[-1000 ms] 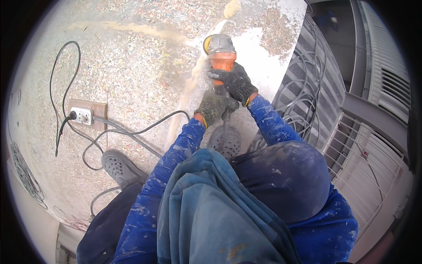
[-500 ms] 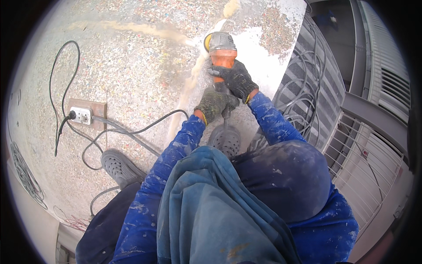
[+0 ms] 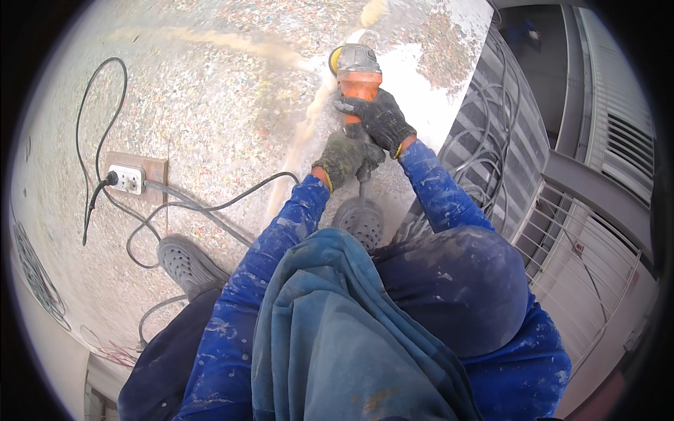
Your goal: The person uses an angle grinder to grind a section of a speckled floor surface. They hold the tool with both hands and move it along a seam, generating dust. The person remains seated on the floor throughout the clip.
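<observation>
An orange angle grinder (image 3: pixel 360 85) with a grey head and a yellow guard or disc at its left is held in both my gloved hands. My right hand (image 3: pixel 382 123) wraps round the orange body just behind the head. Farther back, my left hand (image 3: pixel 346 158) closes on the dark rear handle, where the cord drops toward my shoe. The head touches or hovers just over the speckled floor (image 3: pixel 232 112), beside white powder (image 3: pixel 404 77) and a beige filler line (image 3: pixel 302 133). The disc's working face is hidden.
Left of me, a white power strip (image 3: pixel 127 179) on a wooden board has a black plug in it. A dark cable (image 3: pixel 232 200) loops over the floor near my grey clog (image 3: pixel 188 263). At right lie coiled cables (image 3: pixel 491 140) on a striped surface, beside a white metal railing (image 3: pixel 572 266).
The grinder and both hands have shifted slightly up and to the right in the picture. My grip is the same.
</observation>
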`<action>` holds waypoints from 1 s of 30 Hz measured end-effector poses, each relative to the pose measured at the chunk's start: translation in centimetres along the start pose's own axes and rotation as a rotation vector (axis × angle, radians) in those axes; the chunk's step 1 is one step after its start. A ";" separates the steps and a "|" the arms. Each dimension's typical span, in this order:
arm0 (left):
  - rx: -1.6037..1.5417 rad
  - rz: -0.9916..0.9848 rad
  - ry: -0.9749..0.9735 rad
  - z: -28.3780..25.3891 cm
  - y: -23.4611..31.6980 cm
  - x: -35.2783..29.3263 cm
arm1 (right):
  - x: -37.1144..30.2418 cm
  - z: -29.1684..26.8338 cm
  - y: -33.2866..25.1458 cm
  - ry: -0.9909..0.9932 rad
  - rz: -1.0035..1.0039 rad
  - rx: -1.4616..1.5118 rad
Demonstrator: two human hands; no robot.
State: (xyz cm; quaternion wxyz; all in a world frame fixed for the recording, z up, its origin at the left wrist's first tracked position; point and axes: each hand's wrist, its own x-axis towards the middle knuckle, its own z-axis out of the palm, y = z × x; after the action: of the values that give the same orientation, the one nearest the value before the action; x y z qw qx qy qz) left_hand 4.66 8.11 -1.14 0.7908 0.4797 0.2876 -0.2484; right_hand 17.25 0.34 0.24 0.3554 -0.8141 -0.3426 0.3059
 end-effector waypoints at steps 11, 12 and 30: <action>0.226 0.263 0.081 0.6 -2.0 0.9 | -0.8 -0.1 0.9 0.004 0.382 0.335; 0.028 0.131 0.041 0.6 -1.1 0.9 | -0.2 -0.3 1.0 -0.019 0.428 0.459; -0.118 0.129 0.053 -0.4 0.2 -0.8 | 0.8 0.2 -0.7 0.050 0.338 0.433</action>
State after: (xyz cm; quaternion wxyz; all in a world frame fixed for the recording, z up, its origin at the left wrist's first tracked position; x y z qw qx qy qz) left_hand 4.17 8.67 -0.66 0.8243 0.4563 0.2909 -0.1667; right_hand 17.31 1.38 0.46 0.4734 -0.7720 -0.1199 0.4069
